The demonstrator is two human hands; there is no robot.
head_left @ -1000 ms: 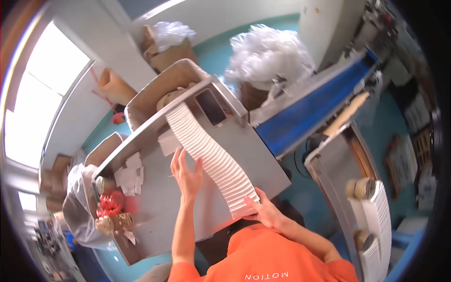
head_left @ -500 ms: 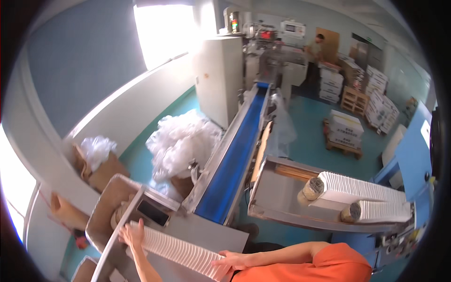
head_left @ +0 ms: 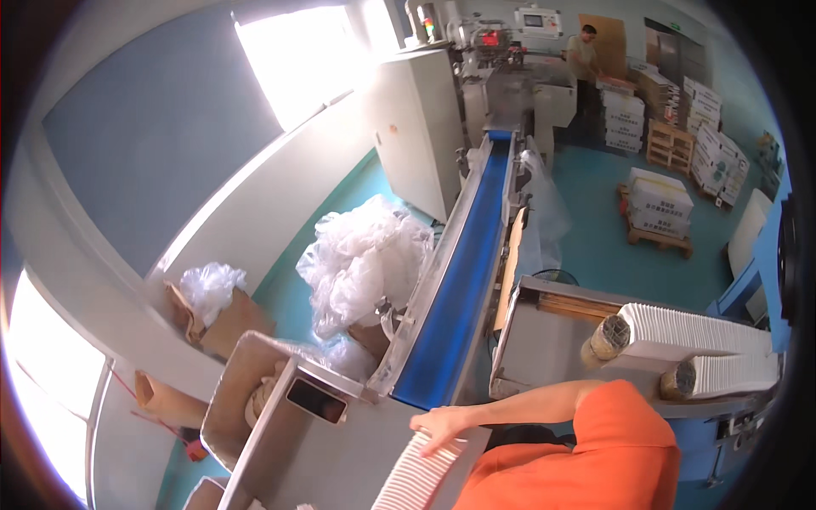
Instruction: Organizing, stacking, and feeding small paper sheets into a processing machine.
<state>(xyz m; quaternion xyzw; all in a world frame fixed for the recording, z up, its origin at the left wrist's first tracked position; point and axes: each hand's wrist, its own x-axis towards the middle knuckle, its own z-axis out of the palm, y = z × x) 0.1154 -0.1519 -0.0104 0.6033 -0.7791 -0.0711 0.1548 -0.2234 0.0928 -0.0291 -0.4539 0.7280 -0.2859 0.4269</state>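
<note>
A long ridged row of thin white pieces [head_left: 418,476], pressed together on edge, runs out through the lower border; what kind they are I cannot make out. My right hand [head_left: 439,427] reaches in from the right under an orange sleeve. Its fingers wrap over the far end of that row, just above the grey metal table [head_left: 327,450]. My left hand is out of view, and the near end of the row is cut off. A dark phone-like slab [head_left: 317,399] lies by the table's far left edge.
Beyond the table runs a blue conveyor belt [head_left: 463,280]. To the right, a metal tray [head_left: 544,344] bears two similar white rows [head_left: 697,330] with round end blocks. Clear plastic film [head_left: 365,259] is heaped left of the belt. A person [head_left: 582,64] stands by stacked boxes far back.
The white row has swung from lying across the table to pointing toward me. My left hand has left the view. My right hand has moved to the row's far end.
</note>
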